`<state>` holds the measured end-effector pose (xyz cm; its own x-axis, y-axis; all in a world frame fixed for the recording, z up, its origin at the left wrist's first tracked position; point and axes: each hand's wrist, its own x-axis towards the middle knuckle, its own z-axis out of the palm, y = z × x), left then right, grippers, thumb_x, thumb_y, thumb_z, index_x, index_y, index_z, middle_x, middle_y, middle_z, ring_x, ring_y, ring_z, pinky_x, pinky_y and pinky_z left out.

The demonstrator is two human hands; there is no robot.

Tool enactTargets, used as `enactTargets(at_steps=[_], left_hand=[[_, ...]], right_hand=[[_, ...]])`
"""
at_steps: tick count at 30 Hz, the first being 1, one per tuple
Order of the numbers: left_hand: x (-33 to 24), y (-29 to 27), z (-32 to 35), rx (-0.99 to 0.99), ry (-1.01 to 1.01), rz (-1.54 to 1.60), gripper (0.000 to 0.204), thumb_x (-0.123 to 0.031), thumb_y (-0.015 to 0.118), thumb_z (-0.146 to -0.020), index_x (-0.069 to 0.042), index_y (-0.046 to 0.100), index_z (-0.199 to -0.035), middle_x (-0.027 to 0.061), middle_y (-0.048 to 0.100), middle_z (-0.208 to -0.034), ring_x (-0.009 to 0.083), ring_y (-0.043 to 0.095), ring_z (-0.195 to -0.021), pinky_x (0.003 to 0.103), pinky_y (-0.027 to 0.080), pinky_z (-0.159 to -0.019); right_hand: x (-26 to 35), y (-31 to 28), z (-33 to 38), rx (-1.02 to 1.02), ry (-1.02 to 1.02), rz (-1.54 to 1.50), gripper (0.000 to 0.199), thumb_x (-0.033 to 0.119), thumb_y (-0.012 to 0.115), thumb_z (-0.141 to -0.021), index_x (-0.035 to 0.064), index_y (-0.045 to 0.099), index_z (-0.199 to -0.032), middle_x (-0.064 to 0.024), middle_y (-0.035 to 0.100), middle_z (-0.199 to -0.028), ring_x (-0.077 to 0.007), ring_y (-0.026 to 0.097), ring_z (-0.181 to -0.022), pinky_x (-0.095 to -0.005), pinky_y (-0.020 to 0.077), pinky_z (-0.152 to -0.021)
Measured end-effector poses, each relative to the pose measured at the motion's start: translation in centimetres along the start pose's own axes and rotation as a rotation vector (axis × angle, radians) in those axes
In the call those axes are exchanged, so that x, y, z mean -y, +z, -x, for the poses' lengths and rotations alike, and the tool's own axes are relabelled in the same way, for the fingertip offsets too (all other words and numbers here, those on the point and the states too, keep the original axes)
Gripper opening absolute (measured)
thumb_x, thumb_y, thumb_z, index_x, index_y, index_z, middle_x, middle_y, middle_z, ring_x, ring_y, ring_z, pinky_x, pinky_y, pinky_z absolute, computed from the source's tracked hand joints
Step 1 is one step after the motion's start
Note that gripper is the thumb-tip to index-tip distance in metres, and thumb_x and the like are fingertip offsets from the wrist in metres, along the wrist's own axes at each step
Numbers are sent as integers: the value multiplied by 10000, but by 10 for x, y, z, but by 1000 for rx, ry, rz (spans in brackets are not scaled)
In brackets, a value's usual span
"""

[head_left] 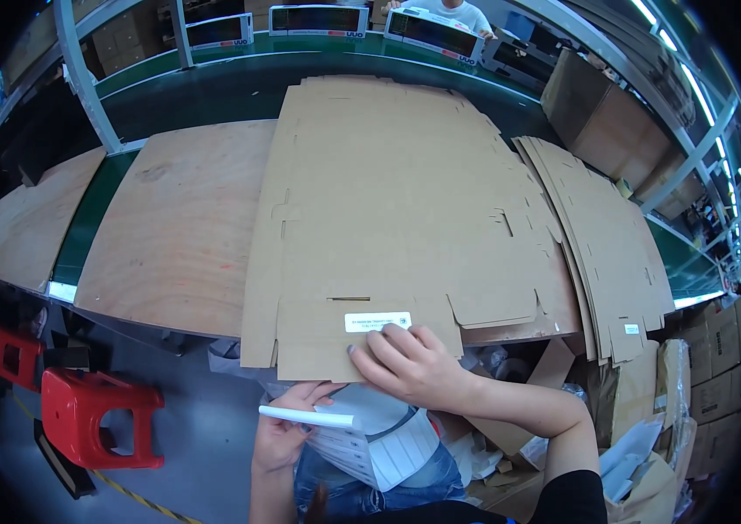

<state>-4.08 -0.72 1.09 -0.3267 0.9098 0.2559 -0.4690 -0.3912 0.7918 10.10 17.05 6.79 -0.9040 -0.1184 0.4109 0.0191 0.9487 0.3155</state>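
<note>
The right hand [410, 367] is pressing a white label [377, 321] onto the flat carton blank [397, 218] lying on the desk [178, 236], fingers together. The left hand [288, 428] is clamped on the label sheets [370, 445]. It is better rubbing outward evenly, avoiding bubbles.

A plywood bench [174, 227] carried a large flat cardboard blank [397, 201] with a white label [377, 321] near its front edge, and a fanned stack of blanks [606, 244] lay at its right.
</note>
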Motion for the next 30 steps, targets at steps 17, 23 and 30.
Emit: enactTargets(at_steps=[17, 23, 30], left_hand=[[14, -9, -9, -59, -288, 446, 229, -6, 548, -843, -31, 556, -1070, 329, 235, -1433, 429, 325, -1312, 454, 332, -1049], [27, -4, -22, -75, -139, 549, 167, 39, 529, -811, -43, 535, -956, 333, 224, -1433, 447, 201, -1358, 514, 236, -1100], [14, 1, -6, -198, -184, 522, 161, -33, 573, -779, -123, 480, -874, 131, 492, -954, 254, 433, -918, 487, 203, -1093]], right_hand=[[-118, 34, -27, 81, 319, -277, 379, 26, 519, -819, 55, 549, -1195, -107, 491, -1057, -245, 468, -940, -313, 393, -853], [-99, 57, -18, 79, 385, -271, 412, 4, 485, -820, 70, 542, -1222, -106, 481, -1071, -247, 445, -942, -339, 364, -872], [-66, 35, -8, 105, 344, -246, 392, 96, 484, -861, 31, 487, -1248, -107, 456, -1059, -235, 419, -941, -332, 340, -835]])
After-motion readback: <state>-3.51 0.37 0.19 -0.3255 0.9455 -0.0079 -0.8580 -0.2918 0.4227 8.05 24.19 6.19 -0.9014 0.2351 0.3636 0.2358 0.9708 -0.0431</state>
